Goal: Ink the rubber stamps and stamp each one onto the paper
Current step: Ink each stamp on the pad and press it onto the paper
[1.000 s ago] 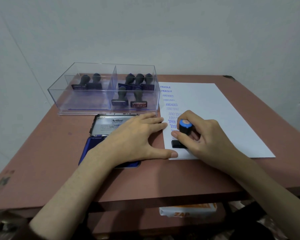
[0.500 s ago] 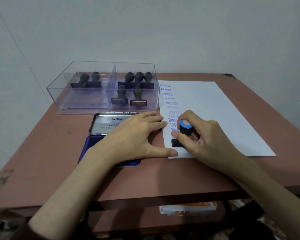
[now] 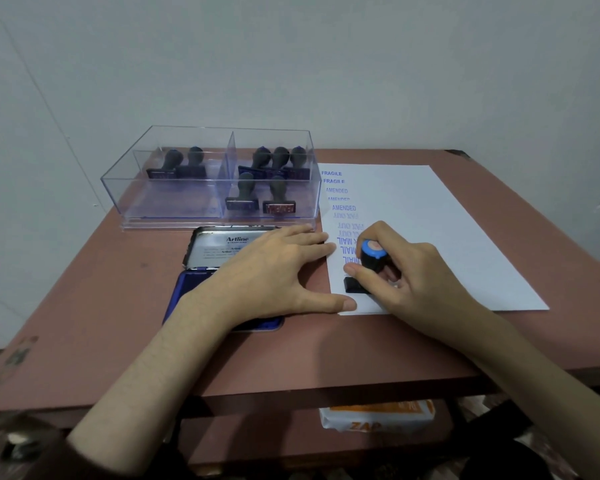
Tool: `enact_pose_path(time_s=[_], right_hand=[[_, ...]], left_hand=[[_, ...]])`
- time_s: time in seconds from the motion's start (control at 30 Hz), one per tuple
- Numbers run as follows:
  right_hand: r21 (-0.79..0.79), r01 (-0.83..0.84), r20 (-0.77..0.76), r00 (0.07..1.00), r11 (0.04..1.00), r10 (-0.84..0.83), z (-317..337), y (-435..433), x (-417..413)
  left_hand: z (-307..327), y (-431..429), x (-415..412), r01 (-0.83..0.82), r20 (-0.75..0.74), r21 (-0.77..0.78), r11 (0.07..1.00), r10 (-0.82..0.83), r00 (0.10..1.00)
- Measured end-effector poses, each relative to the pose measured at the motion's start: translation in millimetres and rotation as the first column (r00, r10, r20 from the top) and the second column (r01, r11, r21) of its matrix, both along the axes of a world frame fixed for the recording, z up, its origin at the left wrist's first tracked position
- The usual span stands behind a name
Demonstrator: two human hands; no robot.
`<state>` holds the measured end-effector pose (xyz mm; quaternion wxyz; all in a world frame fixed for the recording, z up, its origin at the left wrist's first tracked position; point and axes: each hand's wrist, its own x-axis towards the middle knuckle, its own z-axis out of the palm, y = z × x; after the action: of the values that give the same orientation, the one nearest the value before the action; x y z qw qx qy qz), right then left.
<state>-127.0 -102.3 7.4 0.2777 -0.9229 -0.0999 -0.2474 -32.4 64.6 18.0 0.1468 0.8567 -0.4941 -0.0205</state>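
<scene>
While the stamp (image 3: 372, 255) is pressed down on the paper (image 3: 447, 230), the stamping step is in hand. The stamp is gripped by the right hand (image 3: 423, 285), with the fingers curled round its dark handle and the blue cap showing on top. Its black base looks set flat on the near left part of the sheet, just below the blue words that are printed there already. The left hand (image 3: 274, 271) is laid flat with straight fingers, and nothing is held in it. Its thumb tip and fingertips are rested on the left edge of the paper, so the sheet is held in place. The palm is spread above the open ink pad (image 3: 191, 296), which is beside the paper on the brown table (image 3: 84, 289).

Seven more stamps (image 3: 278, 199) are stood in the clear box (image 3: 160, 202) at the back, two in the left part and five in the right part. Which of them are done cannot be told.

Next, a straight lift is called for, so the wet print is not smeared. After that, the stamp is best put back in the box, and a fresh one is to be picked, dabbed on the pad, and pressed on a bare spot of paper.
</scene>
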Motion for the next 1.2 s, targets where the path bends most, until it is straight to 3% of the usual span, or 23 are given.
enact_pose_path(time_s=[0.13,0.2,0.23,0.3,0.37,0.47,0.6,0.67,0.77,0.93,1.03,1.2], right_hand=[[-0.009,-0.004,-0.016,1.000,1.000,0.004,3,-2,-1],[0.107,0.024,-0.062,0.998,0.994,-0.017,4,-5,1],[0.238,0.045,-0.101,0.995,0.970,-0.022,6,-7,3],[0.549,0.106,-0.172,0.985,0.829,-0.012,10,-10,5],[0.745,0.172,-0.222,0.975,0.645,-0.003,16,-13,7],[0.847,0.204,-0.259,0.965,0.490,0.046,26,-14,11],[0.892,0.186,-0.280,0.943,0.411,0.179,36,-4,22],[0.885,0.156,-0.269,0.940,0.438,0.211,37,6,27],[0.806,0.101,-0.284,0.930,0.583,0.232,35,28,35],[0.620,-0.045,-0.258,0.931,0.783,0.258,30,71,42],[0.413,-0.125,-0.208,0.951,0.902,0.227,25,90,46],[0.205,-0.204,-0.115,0.966,0.957,0.231,24,102,50]], left_hand=[[1,0,-1,-0.006,0.005,0.007,1.000,0.006,1.000],[2,-1,0,-0.006,0.005,0.010,1.000,0.006,1.000],[2,-1,0,-0.006,0.002,0.011,1.000,0.006,1.000],[2,-2,1,-0.005,-0.001,0.010,1.000,0.005,1.000],[3,-2,1,-0.004,-0.001,0.005,1.000,0.004,1.000],[2,-2,2,0.008,-0.006,-0.023,1.000,-0.008,1.000],[6,7,4,-0.012,-0.025,-0.191,0.982,0.007,1.000],[7,20,10,-0.098,0.001,-0.298,0.950,0.103,0.995],[5,46,24,-0.238,0.050,-0.367,0.899,0.274,0.960],[-7,78,42,-0.405,0.109,-0.357,0.842,0.468,0.877],[-12,86,42,-0.471,0.099,-0.339,0.814,0.529,0.843],[-19,85,39,-0.501,0.117,-0.318,0.805,0.558,0.822]])
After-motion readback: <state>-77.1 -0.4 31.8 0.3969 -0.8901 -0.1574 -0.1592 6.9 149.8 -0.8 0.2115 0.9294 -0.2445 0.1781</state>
